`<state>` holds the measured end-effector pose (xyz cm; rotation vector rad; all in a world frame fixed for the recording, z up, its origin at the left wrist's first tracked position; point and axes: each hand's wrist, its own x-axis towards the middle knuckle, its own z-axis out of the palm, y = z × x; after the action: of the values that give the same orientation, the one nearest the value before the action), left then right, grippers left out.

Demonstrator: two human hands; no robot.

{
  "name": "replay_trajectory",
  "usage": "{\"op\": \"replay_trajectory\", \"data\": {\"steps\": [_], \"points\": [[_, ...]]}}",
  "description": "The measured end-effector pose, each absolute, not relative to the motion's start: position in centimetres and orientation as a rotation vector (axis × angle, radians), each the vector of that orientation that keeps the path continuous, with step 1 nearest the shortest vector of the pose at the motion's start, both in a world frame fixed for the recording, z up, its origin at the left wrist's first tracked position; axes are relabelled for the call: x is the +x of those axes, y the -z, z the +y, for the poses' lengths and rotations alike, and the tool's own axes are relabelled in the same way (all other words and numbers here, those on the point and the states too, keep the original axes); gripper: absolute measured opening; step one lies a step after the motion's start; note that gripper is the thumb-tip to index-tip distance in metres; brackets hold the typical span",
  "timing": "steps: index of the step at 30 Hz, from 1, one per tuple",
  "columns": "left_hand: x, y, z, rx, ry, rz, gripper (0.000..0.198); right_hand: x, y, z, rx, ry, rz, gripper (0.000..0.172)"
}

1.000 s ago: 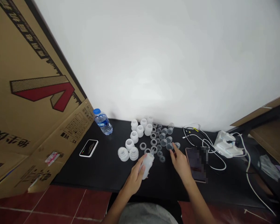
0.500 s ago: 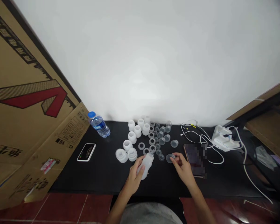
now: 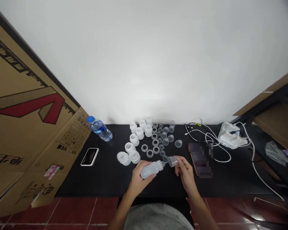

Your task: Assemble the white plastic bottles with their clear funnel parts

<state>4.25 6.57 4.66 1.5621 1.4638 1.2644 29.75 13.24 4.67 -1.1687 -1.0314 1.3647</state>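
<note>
My left hand (image 3: 139, 179) is wrapped round a small translucent white feeding bottle (image 3: 150, 169), tilted to the right. A clear nipple (image 3: 165, 162) shows at its neck. Between the fingertips of my right hand (image 3: 185, 172) is a clear dome cap (image 3: 172, 161), its mouth facing the nipple; whether they touch I cannot tell. Beyond the bottle lie several translucent rings (image 3: 156, 150) and small clear nipples (image 3: 161, 147). Several clear caps (image 3: 178, 143) are spread to the right of these. Small white bottles (image 3: 134, 140) stand at the left, the nearest with wider stepped tops (image 3: 134, 156).
A water bottle (image 3: 100, 128) leans on its side at the back left, with a white device (image 3: 89, 157) before it. A phone (image 3: 199, 159), white cables (image 3: 220, 158) and a white charger (image 3: 231, 135) are on the right. A large cardboard box (image 3: 33, 127) borders the left.
My left hand has tipped the bottle over towards the right. My right hand has lifted the clear cap from the table and brought it left, up to the nipple.
</note>
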Motion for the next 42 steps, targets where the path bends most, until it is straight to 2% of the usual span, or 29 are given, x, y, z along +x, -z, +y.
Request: {"op": "replay_trajectory", "data": {"steps": [5,22,42], "points": [[4.45,-4.34,6.15,1.439,-1.199,1.593,0.043,30.06,-4.80,13.29,-1.175,-1.404,-1.231,0.049],[4.56,-4.55,6.20,1.401,-1.208,1.555,0.039,30.16,-4.71,13.25,-1.231,-1.439,-1.364,0.055],[4.43,-4.29,6.24,1.420,-1.200,1.518,0.038,30.32,-4.40,13.23,-1.224,-1.432,-1.389,0.048]]}}
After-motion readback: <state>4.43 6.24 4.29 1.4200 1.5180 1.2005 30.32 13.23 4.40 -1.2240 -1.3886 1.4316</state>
